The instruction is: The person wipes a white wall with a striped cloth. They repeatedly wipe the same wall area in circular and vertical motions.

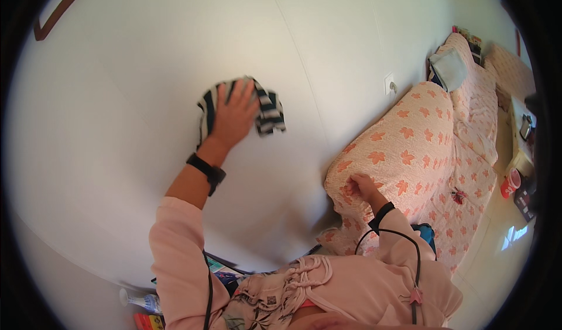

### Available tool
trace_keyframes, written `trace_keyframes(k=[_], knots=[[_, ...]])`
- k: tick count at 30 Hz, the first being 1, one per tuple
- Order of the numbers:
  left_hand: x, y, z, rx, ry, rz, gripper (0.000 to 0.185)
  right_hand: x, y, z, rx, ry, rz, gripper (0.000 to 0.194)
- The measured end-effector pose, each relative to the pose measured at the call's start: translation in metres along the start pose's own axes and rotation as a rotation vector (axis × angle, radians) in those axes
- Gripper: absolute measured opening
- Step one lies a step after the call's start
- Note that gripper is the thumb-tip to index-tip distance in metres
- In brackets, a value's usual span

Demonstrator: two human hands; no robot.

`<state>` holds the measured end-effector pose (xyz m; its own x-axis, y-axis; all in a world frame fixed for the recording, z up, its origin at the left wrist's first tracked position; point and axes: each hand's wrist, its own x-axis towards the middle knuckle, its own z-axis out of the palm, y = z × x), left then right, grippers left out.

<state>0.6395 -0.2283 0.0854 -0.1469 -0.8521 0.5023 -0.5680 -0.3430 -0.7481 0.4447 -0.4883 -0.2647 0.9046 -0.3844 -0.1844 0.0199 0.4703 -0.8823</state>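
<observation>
My left hand (237, 112) lies spread over a black-and-white striped cloth (270, 110), holding it against the white wall (145, 123). A loose fold of the cloth sticks out to the right of my fingers. Lower and to the right, my right hand (361, 187) hangs with its fingers curled in and nothing visible in it. Behind that hand is a sofa (406, 132) under a cream cover with orange leaf prints; whether they touch is unclear.
A wall socket (389, 84) with a plug in it sits above the sofa's back. At the lower left are a blue-and-white vase (147, 301) and a red-and-yellow box (149, 321). A red cup (510, 182) stands at far right. A black cable (415, 251) runs along my clothing.
</observation>
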Motion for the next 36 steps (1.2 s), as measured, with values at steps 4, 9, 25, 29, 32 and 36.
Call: trace_keyframes(k=[4,9,25,29,32,36], knots=[[0.072,-0.055,-0.02,0.271,0.019,-0.202,0.051,0.001,0.001,-0.002,-0.023,0.012,0.037,0.023],[0.154,-0.116,-0.041,0.537,0.142,-0.452,0.043,0.005,0.002,-0.006,-0.03,-0.011,0.05,0.023],[0.158,0.025,0.049,0.342,0.015,-0.35,0.033,0.006,0.007,-0.007,0.036,-0.06,0.038,0.021],[0.101,0.107,0.095,0.13,-0.079,-0.149,0.025,0.006,0.008,-0.007,0.025,-0.07,0.039,0.024],[0.054,0.154,0.12,-0.052,-0.084,-0.005,0.027,0.008,0.008,-0.007,-0.031,-0.041,0.041,0.023],[-0.01,0.181,0.129,-0.112,-0.167,0.192,0.041,0.009,0.011,-0.006,0.015,-0.046,0.024,0.022]])
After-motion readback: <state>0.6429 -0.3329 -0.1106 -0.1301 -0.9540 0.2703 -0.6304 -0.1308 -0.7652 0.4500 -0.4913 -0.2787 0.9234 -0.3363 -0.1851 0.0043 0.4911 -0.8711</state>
